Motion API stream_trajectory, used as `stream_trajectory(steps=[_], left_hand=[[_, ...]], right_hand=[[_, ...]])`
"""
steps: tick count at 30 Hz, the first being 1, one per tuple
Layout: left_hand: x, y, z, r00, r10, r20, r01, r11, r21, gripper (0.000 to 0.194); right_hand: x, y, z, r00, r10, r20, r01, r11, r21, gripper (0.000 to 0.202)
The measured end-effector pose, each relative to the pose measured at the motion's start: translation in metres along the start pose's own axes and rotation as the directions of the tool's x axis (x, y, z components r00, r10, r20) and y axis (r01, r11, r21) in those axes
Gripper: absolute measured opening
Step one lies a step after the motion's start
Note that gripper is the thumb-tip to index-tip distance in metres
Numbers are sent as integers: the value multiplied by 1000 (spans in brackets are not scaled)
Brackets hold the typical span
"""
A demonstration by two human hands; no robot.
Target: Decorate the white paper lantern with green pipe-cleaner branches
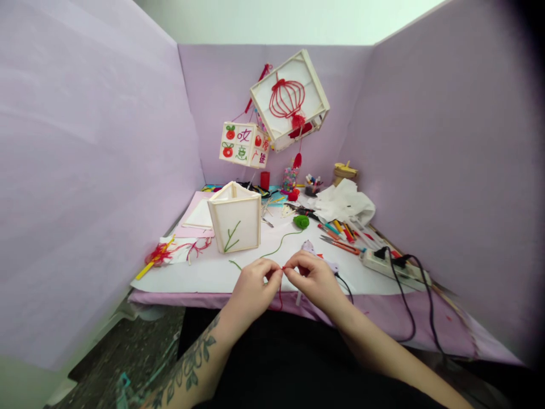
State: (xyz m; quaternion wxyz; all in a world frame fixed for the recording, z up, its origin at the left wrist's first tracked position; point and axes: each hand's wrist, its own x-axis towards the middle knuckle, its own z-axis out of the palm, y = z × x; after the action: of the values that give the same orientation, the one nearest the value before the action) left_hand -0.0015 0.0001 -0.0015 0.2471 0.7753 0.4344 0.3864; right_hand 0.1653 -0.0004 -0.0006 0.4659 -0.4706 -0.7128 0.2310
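My left hand [256,286] and my right hand [314,278] meet over the table's front edge, thumbs and fingertips pinched on a red yarn [280,294]. Its loose end hangs down between them. Behind my left hand stands a white three-sided paper lantern [236,224] with a wooden stick frame and a green branch shape on its front panel. A green yarn ball [301,221] lies farther back, its strand running across the white tabletop toward the lantern. Just behind my right hand is a pale lilac glue gun [309,246], partly hidden.
Two decorated lanterns hang at the back: a large one [289,102] and a smaller one [243,145]. Orange-handled scissors [340,244], markers and a power strip [394,267] with black cables lie right. Red yarn scraps [160,254] lie left. Lilac panels [272,68] enclose the table.
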Motion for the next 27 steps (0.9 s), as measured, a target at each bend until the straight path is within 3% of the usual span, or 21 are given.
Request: stream_trajectory(steps=[5,9,13,18,27], left_hand=[[1,0,1,999,-27,-33,27,1000,-15,12],[-1,0,0,993,72,-90,-67,996,53,16],[-1,0,1,987,155,-43,-147,976,158,22],[1,-3,1,992,122,32,-126,977,171,18],[3,-1,-3,996,60,62,-67,990,120,15]], right_hand=[[0,0,-1,1000,-3,10,3,1000,-21,13],[-1,1,0,999,-43,16,44,993,-107,14],[-4,1,1,996,-84,40,91,972,-216,12],[-4,0,0,996,-65,64,79,970,-231,12],[-1,1,-1,994,-24,108,41,986,-159,13]])
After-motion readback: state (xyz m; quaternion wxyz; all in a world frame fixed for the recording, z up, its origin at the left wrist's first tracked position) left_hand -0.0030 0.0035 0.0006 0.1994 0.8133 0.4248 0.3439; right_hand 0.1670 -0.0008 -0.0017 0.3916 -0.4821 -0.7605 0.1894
